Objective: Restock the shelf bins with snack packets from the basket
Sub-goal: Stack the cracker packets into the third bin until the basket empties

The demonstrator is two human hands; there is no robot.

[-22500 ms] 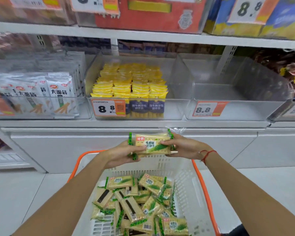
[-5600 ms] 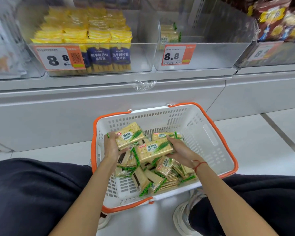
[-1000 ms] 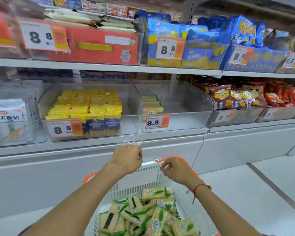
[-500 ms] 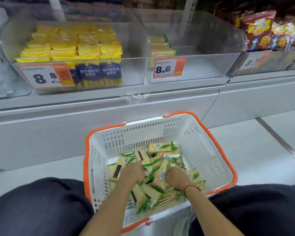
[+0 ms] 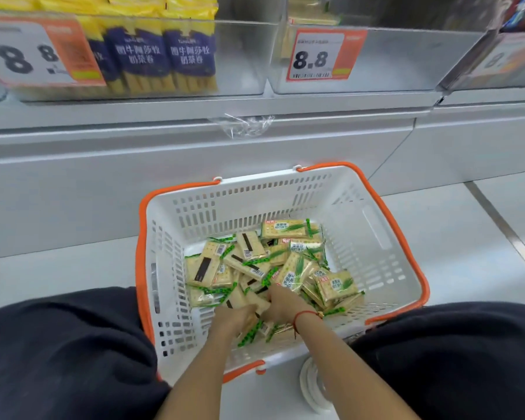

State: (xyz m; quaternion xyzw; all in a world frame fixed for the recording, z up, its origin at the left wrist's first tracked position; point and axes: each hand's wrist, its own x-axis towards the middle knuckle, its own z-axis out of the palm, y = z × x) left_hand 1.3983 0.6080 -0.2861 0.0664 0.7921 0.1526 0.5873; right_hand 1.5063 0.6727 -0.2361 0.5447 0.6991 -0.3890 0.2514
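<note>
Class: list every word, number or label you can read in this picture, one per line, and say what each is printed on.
"8.8": orange price tag on the middle bin.
"8 8": left price tag.
"圆牛阿莎牧 奶茶卷": blue and yellow packets.
Right price tag: blurred.
Cracker packets in the basket: print too small to read.

White slotted basket (image 5: 373, 237) with orange rim; cream packets (image 5: 282, 230) printed with green sprigs and green-dotted ends, some showing black bars. Red cord (image 5: 303, 315) on the right wrist. Yellow-and-navy packs (image 5: 164, 53) in the left bin. Orange-and-white price tags (image 5: 322, 54). Black trousers (image 5: 58, 353).
</note>
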